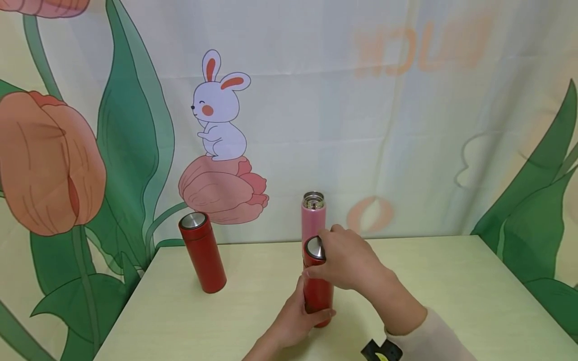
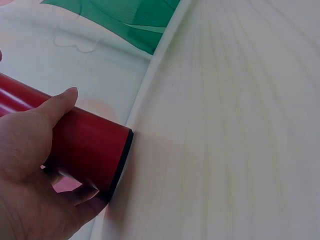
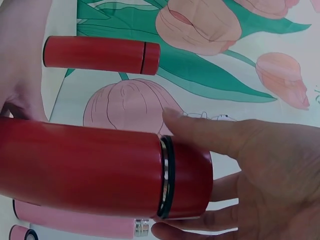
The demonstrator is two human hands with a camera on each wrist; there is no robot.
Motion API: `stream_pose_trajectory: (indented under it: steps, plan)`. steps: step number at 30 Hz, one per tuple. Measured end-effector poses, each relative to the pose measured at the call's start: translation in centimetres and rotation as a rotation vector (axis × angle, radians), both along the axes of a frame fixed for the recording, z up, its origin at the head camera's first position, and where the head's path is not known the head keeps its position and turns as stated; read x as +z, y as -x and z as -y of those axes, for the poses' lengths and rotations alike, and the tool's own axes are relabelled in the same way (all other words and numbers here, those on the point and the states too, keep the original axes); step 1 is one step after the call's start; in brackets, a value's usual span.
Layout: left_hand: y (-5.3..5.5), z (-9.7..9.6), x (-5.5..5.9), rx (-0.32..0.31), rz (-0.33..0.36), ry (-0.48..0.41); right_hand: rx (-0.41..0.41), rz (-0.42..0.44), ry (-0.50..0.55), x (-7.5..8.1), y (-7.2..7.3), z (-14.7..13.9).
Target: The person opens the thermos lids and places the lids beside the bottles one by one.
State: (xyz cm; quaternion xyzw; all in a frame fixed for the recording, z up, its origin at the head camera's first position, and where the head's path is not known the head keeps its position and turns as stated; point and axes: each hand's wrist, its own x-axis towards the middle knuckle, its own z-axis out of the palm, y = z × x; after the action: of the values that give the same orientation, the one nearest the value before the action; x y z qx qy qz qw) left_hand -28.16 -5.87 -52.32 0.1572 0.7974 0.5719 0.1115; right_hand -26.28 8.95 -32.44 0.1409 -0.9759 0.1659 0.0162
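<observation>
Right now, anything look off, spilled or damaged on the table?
The pink bottle, unlike both red bottles, stands without a lid, metal neck exposed; a pink cap sits near its base. No spill or damage visible.

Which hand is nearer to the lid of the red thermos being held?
The right hand: its thumb and fingers are on the lid, gripping it. The left hand is below, holding the lower body of the red thermos.
</observation>
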Motion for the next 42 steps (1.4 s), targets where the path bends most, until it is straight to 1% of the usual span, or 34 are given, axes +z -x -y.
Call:
stream_pose_trajectory:
  steps: [8, 11, 15, 21, 28, 34, 39, 42]
  plan:
    - [0.0, 0.1, -0.1, 0.006, -0.008, 0.014, -0.03, -0.039, 0.003, -0.5, -0.3, 0.7]
    - [0.0, 0.1, -0.1, 0.008, -0.02, 0.019, -0.023, -0.058, -0.009, -0.6, -0.3, 0.9]
    - [0.0, 0.1, 0.0, 0.008, -0.016, 0.017, 0.003, -0.069, -0.011, -0.5, -0.3, 0.9]
    - [-0.1, 0.1, 0.0, 0.003, 0.0, 0.008, 0.052, -0.032, 0.016, -0.2, -0.2, 0.6]
    - [-0.1, 0.2, 0.1, 0.001, -0.004, 0.011, 0.104, 0.017, 0.043, 0.1, 0.0, 0.2]
    - [-0.1, 0.2, 0.2, 0.0, 0.001, 0.01, 0.153, 0.04, 0.052, 0.3, 0.5, -0.1]
    - [-0.1, 0.2, 0.1, -0.003, -0.004, 0.005, 0.202, 0.043, 0.049, 0.4, 1.0, -0.4]
    - [0.0, 0.1, -0.1, -0.008, -0.013, -0.001, 0.217, 0.068, 0.067, 0.5, 1.1, -0.6]
